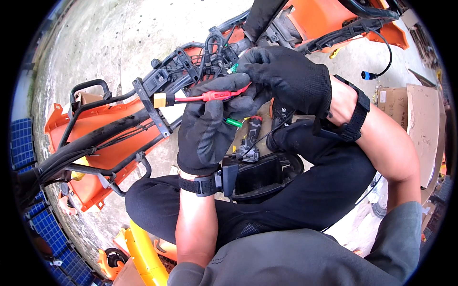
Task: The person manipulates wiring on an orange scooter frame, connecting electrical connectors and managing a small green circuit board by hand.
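Observation:
My gloved left hand [202,136] is closed around a red cable [217,96], whose yellow connector [163,100] sticks out past the fingers to the left. Meeting it from the right, my gloved right hand [293,76] has its fingers pinched together by the cable's far end. What those fingertips grip is hidden. A small green connector [233,68] shows beside the right fingertips, and another green piece [233,122] pokes out below the left hand. Both hands are over a black tubular vehicle frame [152,114] with orange panels and bundled black wiring [212,55].
A power tool [250,138] and an open black bin [262,178] lie between my legs. A loose cable ends in a blue plug [367,75] at the right. Cardboard boxes [422,128] stand farther right. At the lower left are a yellow part [145,252] and blue crates [47,229].

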`<state>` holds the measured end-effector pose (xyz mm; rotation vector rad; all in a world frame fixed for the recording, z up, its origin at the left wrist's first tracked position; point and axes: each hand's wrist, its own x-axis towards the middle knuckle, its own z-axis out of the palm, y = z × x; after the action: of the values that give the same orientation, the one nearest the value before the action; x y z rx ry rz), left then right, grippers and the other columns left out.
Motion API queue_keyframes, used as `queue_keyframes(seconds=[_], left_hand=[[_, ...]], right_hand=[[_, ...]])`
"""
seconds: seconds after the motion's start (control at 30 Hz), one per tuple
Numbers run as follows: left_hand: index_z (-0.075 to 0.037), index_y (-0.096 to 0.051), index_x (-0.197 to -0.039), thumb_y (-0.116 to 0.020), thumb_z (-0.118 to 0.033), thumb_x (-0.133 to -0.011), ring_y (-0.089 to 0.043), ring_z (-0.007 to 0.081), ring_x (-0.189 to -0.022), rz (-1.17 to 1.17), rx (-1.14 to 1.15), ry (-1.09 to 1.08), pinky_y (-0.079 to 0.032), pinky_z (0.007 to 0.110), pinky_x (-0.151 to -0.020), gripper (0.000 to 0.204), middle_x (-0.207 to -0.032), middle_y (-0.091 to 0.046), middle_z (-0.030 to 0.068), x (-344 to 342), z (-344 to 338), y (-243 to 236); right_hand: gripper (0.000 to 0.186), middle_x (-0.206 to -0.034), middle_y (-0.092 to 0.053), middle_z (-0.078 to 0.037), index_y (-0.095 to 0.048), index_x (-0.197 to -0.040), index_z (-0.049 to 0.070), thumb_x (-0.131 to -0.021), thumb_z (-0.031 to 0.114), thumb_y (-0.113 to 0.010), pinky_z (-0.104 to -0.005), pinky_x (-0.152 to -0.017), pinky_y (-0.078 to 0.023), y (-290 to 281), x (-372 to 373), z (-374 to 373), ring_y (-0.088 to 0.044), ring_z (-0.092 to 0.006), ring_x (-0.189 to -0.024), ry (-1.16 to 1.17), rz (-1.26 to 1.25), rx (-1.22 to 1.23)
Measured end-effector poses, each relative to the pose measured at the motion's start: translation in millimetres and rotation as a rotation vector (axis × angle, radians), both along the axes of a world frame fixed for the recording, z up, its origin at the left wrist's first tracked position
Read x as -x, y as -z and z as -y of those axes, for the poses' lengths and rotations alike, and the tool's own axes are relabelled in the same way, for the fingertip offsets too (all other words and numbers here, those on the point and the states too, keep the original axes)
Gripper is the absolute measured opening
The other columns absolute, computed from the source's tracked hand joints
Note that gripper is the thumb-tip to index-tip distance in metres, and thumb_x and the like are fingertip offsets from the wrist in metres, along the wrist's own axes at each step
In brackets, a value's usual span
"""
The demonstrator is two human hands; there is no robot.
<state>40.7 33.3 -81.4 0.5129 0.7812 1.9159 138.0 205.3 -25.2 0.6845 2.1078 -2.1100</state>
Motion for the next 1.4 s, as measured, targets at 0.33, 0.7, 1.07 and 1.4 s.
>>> queue_keyframes(seconds=[0.33,0.7,1.07,1.4], left_hand=[[0.007,-0.050,-0.124,-0.046,-0.031,-0.098,-0.064,0.0297,-0.100,0.147,-0.154,0.036,-0.050,0.043,-0.093,0.045,-0.124,-0.057,0.0274,2,3,0],[0.011,-0.058,-0.113,-0.034,-0.056,-0.099,-0.062,0.0304,-0.083,0.292,-0.215,0.074,-0.052,0.040,-0.074,0.073,-0.113,-0.061,0.0289,9,-1,6],[0.007,-0.060,-0.112,-0.028,-0.059,-0.099,-0.064,0.0249,-0.084,0.241,-0.060,0.056,-0.052,0.035,-0.080,0.074,-0.099,-0.067,0.0200,-4,1,-4],[0.004,-0.061,-0.113,-0.024,-0.061,-0.099,-0.066,0.0206,-0.080,0.163,0.083,0.029,-0.052,0.031,-0.077,0.076,-0.093,-0.068,0.0156,-12,-1,-13]], right_hand=[[0.017,-0.084,-0.064,-0.005,-0.057,-0.096,0.000,-0.098,0.017,-0.053,-0.0272,-0.069,-0.054,8,-2,2,-0.065,-0.0121,-0.074,0.042,-0.038,-0.033],[0.017,-0.076,-0.063,-0.011,-0.062,-0.091,-0.001,-0.089,0.016,-0.059,-0.0313,-0.066,-0.048,-15,-12,-9,-0.059,-0.0163,-0.069,0.124,-0.192,-0.709],[0.012,-0.073,-0.056,0.002,-0.061,-0.092,0.000,-0.089,0.012,-0.061,-0.0226,-0.063,-0.043,-62,-31,33,-0.051,-0.0049,-0.067,0.054,-0.117,-0.409],[0.013,-0.073,-0.058,0.001,-0.061,-0.088,0.001,-0.090,0.014,-0.060,-0.0220,-0.059,-0.041,-51,-22,32,-0.050,-0.0040,-0.067,-0.021,-0.076,-0.316]])
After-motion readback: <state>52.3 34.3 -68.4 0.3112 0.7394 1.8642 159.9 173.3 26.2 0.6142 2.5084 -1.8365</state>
